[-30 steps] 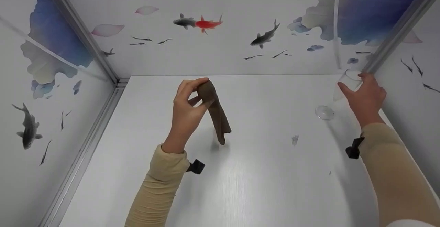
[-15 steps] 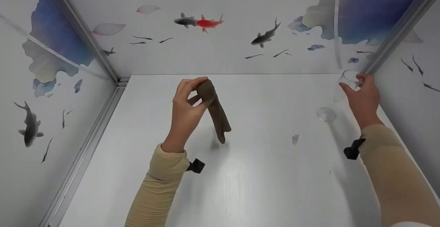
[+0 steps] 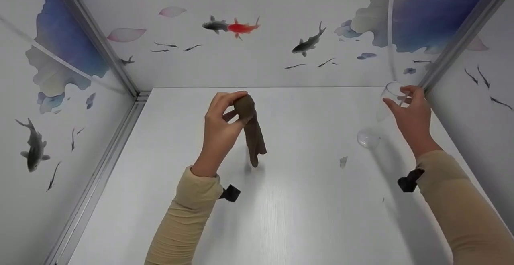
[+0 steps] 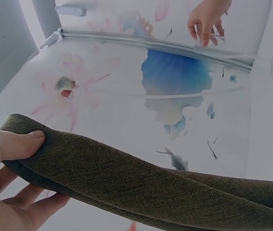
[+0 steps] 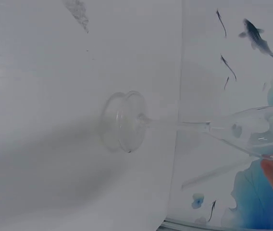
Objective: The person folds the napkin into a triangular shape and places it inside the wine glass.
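Observation:
My left hand point(image 3: 221, 128) pinches one end of a folded olive-brown cloth point(image 3: 253, 138). The rest of the cloth hangs down over the white table. Close up in the left wrist view, the thumb point(image 4: 23, 144) lies on top of the woven fabric and the fingers are beneath it. At the right, my right hand point(image 3: 415, 116) grips a clear stemmed glass point(image 3: 368, 138) by its bowl, between thumb and fingers. The glass is roughly upright, tilted a little. In the right wrist view its round foot point(image 5: 134, 122) appears with a second outline beside it, apparently a reflection in the table.
The white table point(image 3: 297, 200) is bounded by printed panels with fish and lotus patterns at the back point(image 3: 273, 72) and both sides. Metal rails run along the corners. A small greyish mark point(image 3: 343, 162) shows on the tabletop between the hands.
My right hand has moved left with the glass, away from the right-hand wall. My left hand with the cloth has shifted only slightly to the right.

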{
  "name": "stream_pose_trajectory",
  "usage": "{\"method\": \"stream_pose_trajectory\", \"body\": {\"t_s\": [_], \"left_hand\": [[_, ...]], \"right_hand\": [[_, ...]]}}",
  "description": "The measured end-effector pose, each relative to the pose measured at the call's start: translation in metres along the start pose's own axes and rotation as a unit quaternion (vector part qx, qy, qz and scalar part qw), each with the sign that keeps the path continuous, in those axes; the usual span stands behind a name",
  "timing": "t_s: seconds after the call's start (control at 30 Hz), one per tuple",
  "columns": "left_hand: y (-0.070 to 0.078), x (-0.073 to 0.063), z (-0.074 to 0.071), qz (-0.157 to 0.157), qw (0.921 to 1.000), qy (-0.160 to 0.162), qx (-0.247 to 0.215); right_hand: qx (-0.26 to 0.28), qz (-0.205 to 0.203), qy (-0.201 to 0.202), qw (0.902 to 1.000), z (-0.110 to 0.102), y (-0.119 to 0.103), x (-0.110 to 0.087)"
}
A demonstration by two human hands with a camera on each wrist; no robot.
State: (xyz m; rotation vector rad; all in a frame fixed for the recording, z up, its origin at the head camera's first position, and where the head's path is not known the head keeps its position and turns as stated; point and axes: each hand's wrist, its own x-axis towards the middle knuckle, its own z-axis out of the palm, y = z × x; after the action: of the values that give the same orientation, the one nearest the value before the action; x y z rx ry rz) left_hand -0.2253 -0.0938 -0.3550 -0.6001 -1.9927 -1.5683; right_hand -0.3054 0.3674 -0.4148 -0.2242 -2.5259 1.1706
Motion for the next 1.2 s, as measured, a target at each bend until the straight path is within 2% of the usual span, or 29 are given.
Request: {"method": "stream_pose_trajectory", "body": {"t_s": [0.23,0.57,0.9,1.2], "left_hand": [[-0.001,0.004,0.006,-0.001,1.0000,-0.010,0.000],[-0.009,0.011,0.023,0.030,0.9992,-0.023,-0.016],[-0.014,0.019,0.038,0.057,0.9974,-0.041,0.013],[-0.023,0.027,0.044,0.055,0.9964,-0.031,0.056]], "right_hand": [[0.020,-0.055,-0.006,0.9983,0.012,-0.017,-0.016],[0.047,-0.112,-0.037,0.9918,0.034,-0.038,-0.040],[0.072,-0.119,-0.080,0.9870,0.057,-0.059,-0.064],[0.106,-0.114,-0.107,0.9820,0.083,-0.077,-0.080]]}}
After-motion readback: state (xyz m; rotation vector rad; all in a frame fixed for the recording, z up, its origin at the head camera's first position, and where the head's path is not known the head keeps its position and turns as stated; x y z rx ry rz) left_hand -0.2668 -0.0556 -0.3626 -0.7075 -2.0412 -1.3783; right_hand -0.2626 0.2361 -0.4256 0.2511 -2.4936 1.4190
